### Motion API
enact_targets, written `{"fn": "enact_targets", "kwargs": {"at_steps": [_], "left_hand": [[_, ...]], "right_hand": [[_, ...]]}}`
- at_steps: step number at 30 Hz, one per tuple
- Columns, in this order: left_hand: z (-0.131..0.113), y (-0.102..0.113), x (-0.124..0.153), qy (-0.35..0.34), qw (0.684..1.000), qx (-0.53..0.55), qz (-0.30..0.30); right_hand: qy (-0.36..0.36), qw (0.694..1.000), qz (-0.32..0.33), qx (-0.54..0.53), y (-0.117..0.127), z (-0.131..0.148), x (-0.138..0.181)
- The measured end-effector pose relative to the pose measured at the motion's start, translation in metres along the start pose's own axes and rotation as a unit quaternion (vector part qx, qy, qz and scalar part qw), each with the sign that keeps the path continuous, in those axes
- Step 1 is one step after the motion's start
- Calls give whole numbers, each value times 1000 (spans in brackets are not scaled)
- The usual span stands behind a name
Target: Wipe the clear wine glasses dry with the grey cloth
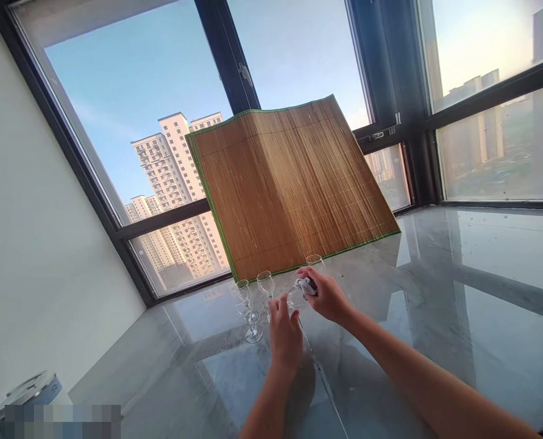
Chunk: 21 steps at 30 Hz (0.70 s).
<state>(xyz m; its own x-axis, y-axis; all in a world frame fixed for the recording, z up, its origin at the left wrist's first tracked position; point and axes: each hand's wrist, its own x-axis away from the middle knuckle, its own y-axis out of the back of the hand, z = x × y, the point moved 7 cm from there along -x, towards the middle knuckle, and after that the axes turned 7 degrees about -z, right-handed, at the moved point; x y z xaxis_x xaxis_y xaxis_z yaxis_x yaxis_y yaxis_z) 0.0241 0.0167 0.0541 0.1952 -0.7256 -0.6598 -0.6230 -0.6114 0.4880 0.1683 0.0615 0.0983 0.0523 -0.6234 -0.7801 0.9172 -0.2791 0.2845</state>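
My left hand [286, 334] is closed, its fingertips on a small clear stemmed glass [293, 297] that shows partly between my hands. A crumpled whitish cloth [306, 286] with a dark part is gripped in my right hand [326, 297], right beside that glass. To the left stand more stemmed glasses: a front one [253, 334] and another [266, 283] just behind my left hand. Past my right hand, the rim of a further glass [314, 260] shows. My fingers hide most of the held glass.
A brown bamboo mat [294, 189] with green edging leans against the dark-framed window [228, 55] behind the glasses. The glossy grey tiled floor [381, 366] reflects light. A white lidded container [38, 390] stands at the lower left by the white wall [33, 213].
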Motion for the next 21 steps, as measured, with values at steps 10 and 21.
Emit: {"fn": "enact_targets", "kwargs": {"at_steps": [10, 21], "left_hand": [[1, -5, 3, 28, 996, 85, 4], [0, 9, -6, 24, 993, 113, -26]], "right_hand": [[-121, 990, -35, -58, 10, -23, -4], [-235, 957, 56, -160, -12, -38, 1]]}}
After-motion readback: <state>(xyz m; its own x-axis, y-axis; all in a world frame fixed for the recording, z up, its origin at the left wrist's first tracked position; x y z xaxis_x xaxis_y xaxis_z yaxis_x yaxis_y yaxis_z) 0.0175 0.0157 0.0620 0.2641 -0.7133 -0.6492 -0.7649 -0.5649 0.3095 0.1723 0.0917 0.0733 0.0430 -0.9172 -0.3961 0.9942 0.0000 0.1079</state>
